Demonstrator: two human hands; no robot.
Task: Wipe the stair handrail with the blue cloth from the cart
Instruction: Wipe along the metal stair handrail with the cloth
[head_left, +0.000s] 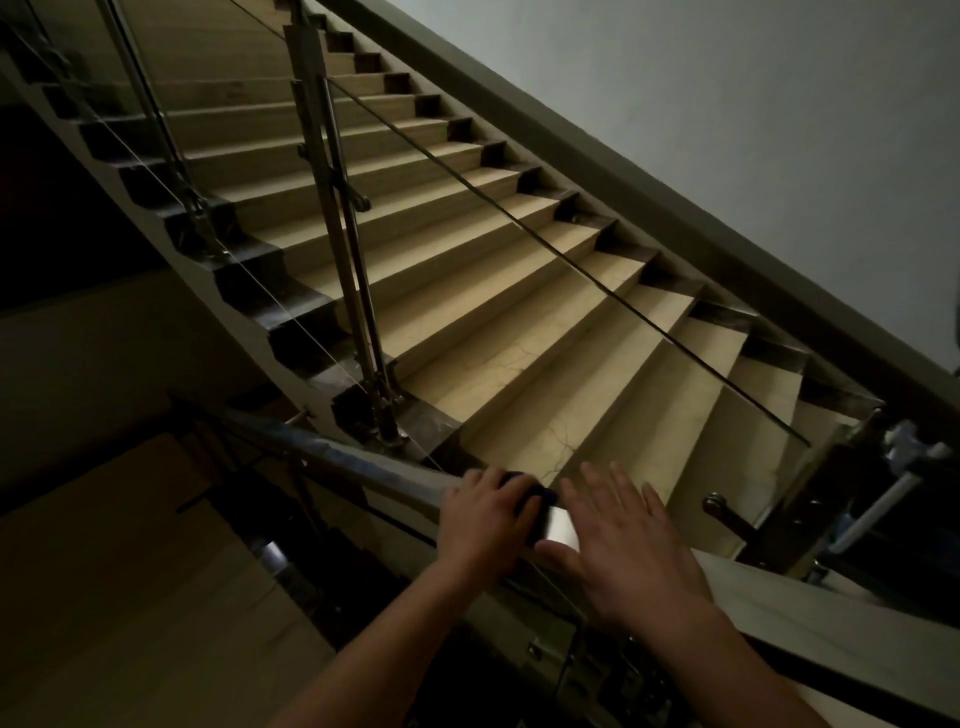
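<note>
The metal stair handrail runs from the lower right up to the left across the bottom of the head view. My left hand is wrapped around the rail, pressing the dark blue cloth against it; only a small edge of the cloth shows past my fingers. My right hand hovers flat just right of it, fingers spread, its thumb near a shiny patch of rail. It holds nothing.
Beige stairs climb ahead behind a glass panel with metal posts. A wall with a dark skirting rises on the right. A cart frame stands at the right edge. The lower landing floor lies to the left below.
</note>
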